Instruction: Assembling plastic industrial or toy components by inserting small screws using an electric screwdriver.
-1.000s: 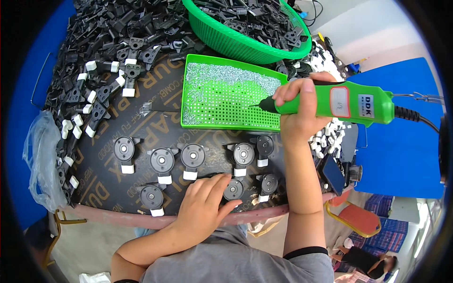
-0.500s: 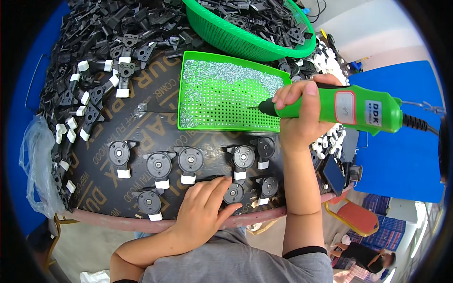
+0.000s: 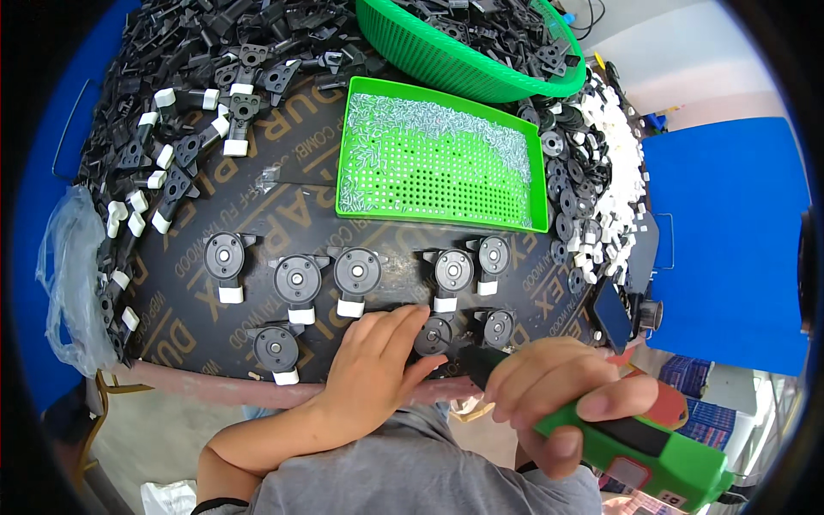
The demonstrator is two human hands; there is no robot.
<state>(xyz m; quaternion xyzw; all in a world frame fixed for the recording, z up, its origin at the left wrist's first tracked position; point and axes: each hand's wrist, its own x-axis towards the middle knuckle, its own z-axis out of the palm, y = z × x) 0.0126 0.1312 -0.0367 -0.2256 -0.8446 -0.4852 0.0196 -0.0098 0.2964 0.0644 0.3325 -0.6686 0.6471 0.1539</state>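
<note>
My left hand [image 3: 373,365] rests at the table's near edge, its fingers and thumb steadying a black round part [image 3: 432,337], partly hidden beneath them. My right hand [image 3: 566,390] is wrapped around a green electric screwdriver [image 3: 674,468]. The driver's dark nose points left, its thin bit reaching the face of the held part; whether it sits in a screw cannot be made out. Around them lie several similar black round parts with white end pieces, such as one [image 3: 298,279] to the left and one [image 3: 498,328] just right.
A green perforated tray [image 3: 442,225] holds many small silver screws. Behind it stands a green basket [image 3: 481,73] of black parts. Black parts [image 3: 180,51] pile up at the far left, and white pieces [image 3: 614,154] at the right. A phone [image 3: 612,318] lies near the right edge.
My right hand has brought the screwdriver from above the screw tray down and toward me, to the part under my left hand. The left hand stays on that part. The view has shifted slightly.
</note>
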